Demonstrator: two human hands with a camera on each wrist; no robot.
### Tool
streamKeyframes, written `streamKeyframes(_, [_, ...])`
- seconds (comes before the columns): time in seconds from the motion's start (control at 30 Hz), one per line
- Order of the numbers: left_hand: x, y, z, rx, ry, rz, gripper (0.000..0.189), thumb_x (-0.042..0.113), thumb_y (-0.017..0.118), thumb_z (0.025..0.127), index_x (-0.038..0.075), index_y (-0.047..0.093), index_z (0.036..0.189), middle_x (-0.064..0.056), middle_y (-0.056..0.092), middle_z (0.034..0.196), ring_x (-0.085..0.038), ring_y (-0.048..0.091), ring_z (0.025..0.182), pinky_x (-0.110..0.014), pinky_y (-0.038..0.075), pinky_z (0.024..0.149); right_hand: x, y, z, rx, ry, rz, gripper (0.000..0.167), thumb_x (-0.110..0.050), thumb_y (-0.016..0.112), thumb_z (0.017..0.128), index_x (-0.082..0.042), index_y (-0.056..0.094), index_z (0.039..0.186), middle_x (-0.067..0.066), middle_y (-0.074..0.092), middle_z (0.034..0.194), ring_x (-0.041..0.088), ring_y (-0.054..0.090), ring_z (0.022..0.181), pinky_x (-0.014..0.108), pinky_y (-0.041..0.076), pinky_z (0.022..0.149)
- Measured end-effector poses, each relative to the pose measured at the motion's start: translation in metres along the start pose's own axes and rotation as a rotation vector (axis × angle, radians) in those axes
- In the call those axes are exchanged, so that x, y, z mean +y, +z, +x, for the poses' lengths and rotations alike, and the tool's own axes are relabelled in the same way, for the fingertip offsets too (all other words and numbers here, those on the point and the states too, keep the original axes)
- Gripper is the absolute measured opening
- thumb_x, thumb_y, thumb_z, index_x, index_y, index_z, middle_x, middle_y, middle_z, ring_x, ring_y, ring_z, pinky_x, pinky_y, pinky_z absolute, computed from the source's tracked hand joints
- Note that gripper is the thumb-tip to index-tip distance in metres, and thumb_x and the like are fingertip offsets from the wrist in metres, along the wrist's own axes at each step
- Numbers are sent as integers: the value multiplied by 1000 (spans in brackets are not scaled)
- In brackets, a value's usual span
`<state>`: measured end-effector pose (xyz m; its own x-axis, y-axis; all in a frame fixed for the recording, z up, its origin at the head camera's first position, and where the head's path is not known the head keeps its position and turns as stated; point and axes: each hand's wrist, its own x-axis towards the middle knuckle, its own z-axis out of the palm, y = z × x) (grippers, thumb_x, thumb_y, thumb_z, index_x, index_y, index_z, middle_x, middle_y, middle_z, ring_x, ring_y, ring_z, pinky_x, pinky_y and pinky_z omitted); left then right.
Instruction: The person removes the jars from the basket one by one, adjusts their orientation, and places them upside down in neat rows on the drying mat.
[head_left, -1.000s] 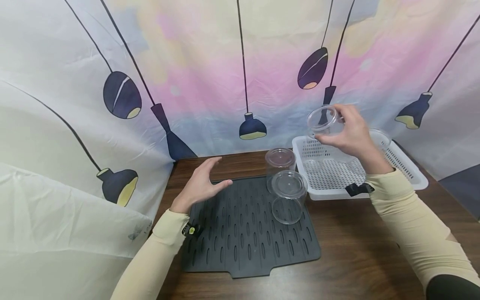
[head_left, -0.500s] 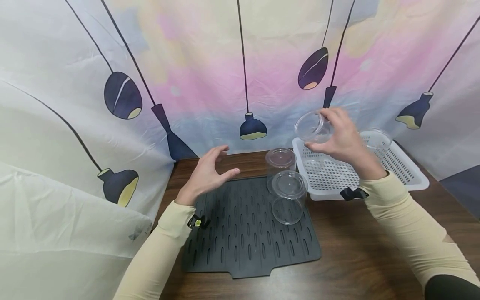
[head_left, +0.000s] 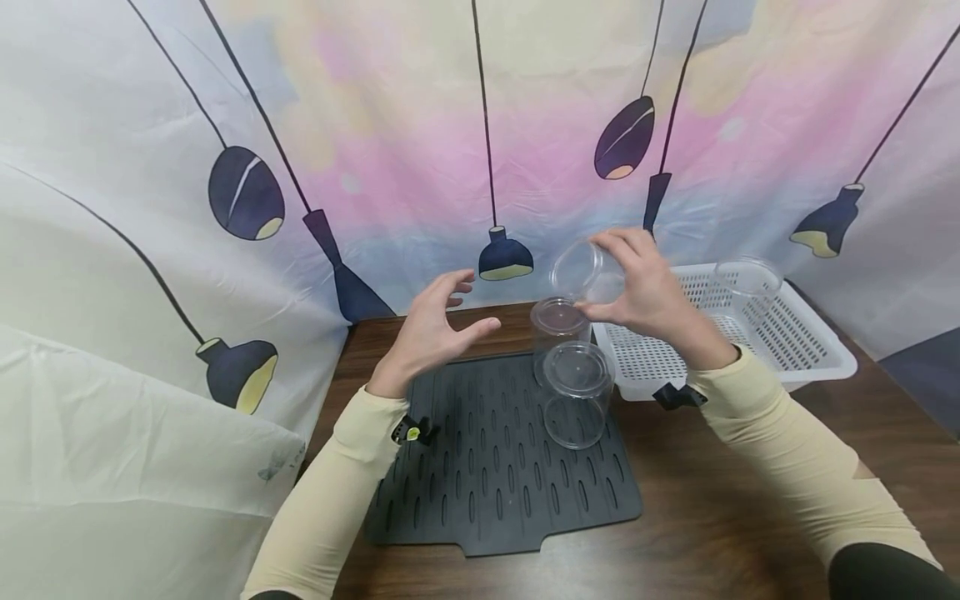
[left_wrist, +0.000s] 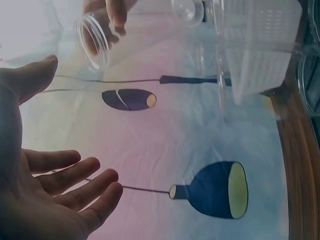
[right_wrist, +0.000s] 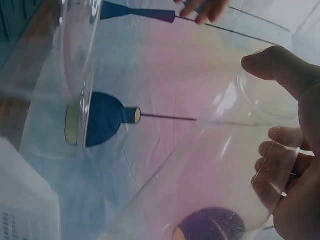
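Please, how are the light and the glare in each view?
Head view: bright, soft light, with a pale sheen on the table near the bottom; left wrist view: dimmer, upper left corner washed out, left hand shaded; right wrist view: also dim, right hand dark, white glare streaks on the jar it holds.

brown wood-grain table [head_left: 675, 508] | behind it, wrinkled fabric backdrop [head_left: 420, 117] in pink, cream and blue, printed with dark pendant lamps [head_left: 506, 252] on long cords | pale cloth [head_left: 135, 442] along the left side | dark blue-grey surface [head_left: 930, 379] at right edge
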<state>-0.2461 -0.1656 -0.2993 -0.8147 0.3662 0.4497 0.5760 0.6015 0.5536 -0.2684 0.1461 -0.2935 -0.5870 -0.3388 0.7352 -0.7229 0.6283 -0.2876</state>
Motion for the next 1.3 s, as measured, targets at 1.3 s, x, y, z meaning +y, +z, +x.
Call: streamKeyframes(1.3, [29, 26, 10, -10, 140, -139, 66, 29, 79, 83, 6, 52, 138, -11, 60, 127, -23, 62, 113, -31, 52, 96, -42, 43, 1, -53, -311, -135, 84, -32, 92, 57, -2, 56, 127, 16, 56, 119, 32, 50, 106, 46, 44, 93])
